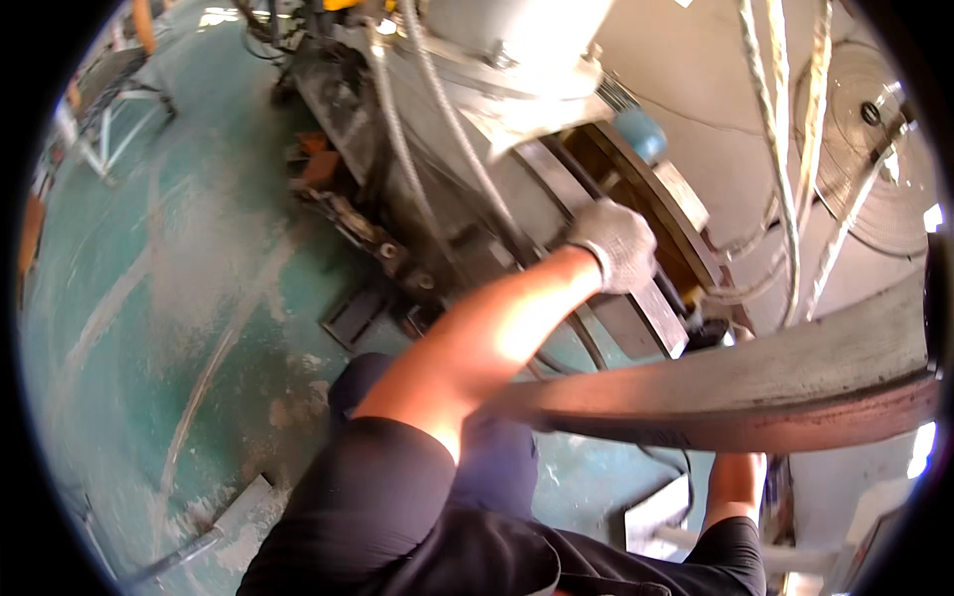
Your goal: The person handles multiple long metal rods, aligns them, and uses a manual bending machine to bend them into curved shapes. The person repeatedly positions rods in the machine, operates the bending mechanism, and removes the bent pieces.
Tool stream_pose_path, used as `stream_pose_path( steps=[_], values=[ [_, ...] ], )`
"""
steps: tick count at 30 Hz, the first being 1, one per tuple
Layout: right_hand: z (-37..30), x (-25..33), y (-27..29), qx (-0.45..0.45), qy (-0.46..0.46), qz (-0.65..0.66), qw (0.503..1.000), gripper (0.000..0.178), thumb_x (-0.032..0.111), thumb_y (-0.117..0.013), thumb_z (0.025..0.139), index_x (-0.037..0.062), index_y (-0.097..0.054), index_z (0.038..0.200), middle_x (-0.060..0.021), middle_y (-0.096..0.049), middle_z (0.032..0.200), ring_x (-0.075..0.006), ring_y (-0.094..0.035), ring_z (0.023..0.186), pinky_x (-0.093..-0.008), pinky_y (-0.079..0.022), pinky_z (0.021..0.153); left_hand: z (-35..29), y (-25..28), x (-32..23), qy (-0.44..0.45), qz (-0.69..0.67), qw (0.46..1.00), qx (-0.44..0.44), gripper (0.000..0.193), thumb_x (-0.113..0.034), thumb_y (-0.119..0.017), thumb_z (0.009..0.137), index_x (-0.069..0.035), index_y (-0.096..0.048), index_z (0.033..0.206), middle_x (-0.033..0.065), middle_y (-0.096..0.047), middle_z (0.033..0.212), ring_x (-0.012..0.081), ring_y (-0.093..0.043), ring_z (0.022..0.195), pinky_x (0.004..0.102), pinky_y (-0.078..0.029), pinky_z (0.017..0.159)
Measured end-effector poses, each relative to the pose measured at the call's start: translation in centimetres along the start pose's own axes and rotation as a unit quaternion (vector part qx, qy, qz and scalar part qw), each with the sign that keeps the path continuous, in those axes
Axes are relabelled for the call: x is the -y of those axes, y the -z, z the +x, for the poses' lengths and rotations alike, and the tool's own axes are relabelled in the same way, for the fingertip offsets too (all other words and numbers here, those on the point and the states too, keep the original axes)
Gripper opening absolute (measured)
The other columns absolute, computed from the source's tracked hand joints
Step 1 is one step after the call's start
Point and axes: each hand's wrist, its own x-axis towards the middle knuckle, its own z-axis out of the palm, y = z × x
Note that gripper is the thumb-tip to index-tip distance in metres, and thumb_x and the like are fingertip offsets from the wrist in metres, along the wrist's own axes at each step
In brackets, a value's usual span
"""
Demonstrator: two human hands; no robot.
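My left hand [614, 244], in a light knitted glove, reaches out over a machine [397, 149]. Its fingers are curled into a fist at a long flat metal bar [651, 313], and whatever lies inside the grip is hidden. A thick curved metal beam [735, 387] crosses in front of my body to the right edge. My right forearm [737, 487] goes up behind this beam, which covers nearly all of the right hand, so its fingers cannot be made out.
A fan with a round guard [865, 129] stands at the upper right, with wrapped cables [785, 169] hanging beside it. Hoses [447, 109] run down the machine near a blue rounded part [639, 135]. On the worn green floor [199, 298], a metal-framed stand [109, 109] stands far left.
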Motion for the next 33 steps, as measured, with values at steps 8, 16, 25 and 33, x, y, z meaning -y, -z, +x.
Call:
stream_pose_path(
  steps=[8,16,25,33],
  values=[
    [-1.6,-0.6,-1.1,-0.002,-0.002,-0.002,1.0,0.028,0.03,-0.064,0.094,0.0065,-0.075,0.105,-0.0174,-0.075,0.093,-0.0319,-0.073,0.084,-0.0459,-0.059,0.075,0.7,1.3,0.4,-0.018,0.029,0.999,0.007,0.037,-0.035,-0.055,0.092,-0.012,-0.082,0.084,0.0126,-0.078,0.086,0.0295,-0.077,0.082,0.0439,-0.06,0.071],
    [-4.3,0.9,-2.2,-0.011,-0.01,0.017,1.0,0.029,0.032,-0.064,0.095,0.0065,-0.075,0.105,-0.0172,-0.075,0.093,-0.0314,-0.073,0.084,-0.046,-0.059,0.074,0.1,1.9,0.2,0.004,0.011,1.0,-0.014,0.036,-0.035,-0.056,0.092,-0.011,-0.081,0.085,0.0124,-0.078,0.086,0.031,-0.077,0.085,0.0447,-0.06,0.073],
    [0.0,1.5,-2.9,-0.016,0.02,0.025,0.999,0.03,0.033,-0.064,0.095,0.0066,-0.075,0.105,-0.0168,-0.075,0.092,-0.0308,-0.072,0.083,-0.0461,-0.059,0.074,0.2,0.7,2.1,0.013,0.024,0.999,-0.021,0.038,-0.037,-0.056,0.092,-0.011,-0.082,0.086,0.0129,-0.078,0.086,0.0307,-0.077,0.084,0.0457,-0.06,0.074],
    [-0.1,-0.7,-2.2,-0.008,0.021,0.02,1.0,0.031,0.034,-0.065,0.096,0.0067,-0.075,0.105,-0.0165,-0.075,0.092,-0.0303,-0.072,0.083,-0.0462,-0.058,0.074,0.5,-0.7,-0.6,0.0,0.041,0.999,-0.009,0.035,-0.037,-0.056,0.09,-0.014,-0.082,0.085,0.0096,-0.078,0.087,0.0294,-0.076,0.081,0.0458,-0.059,0.069]
  ],
)
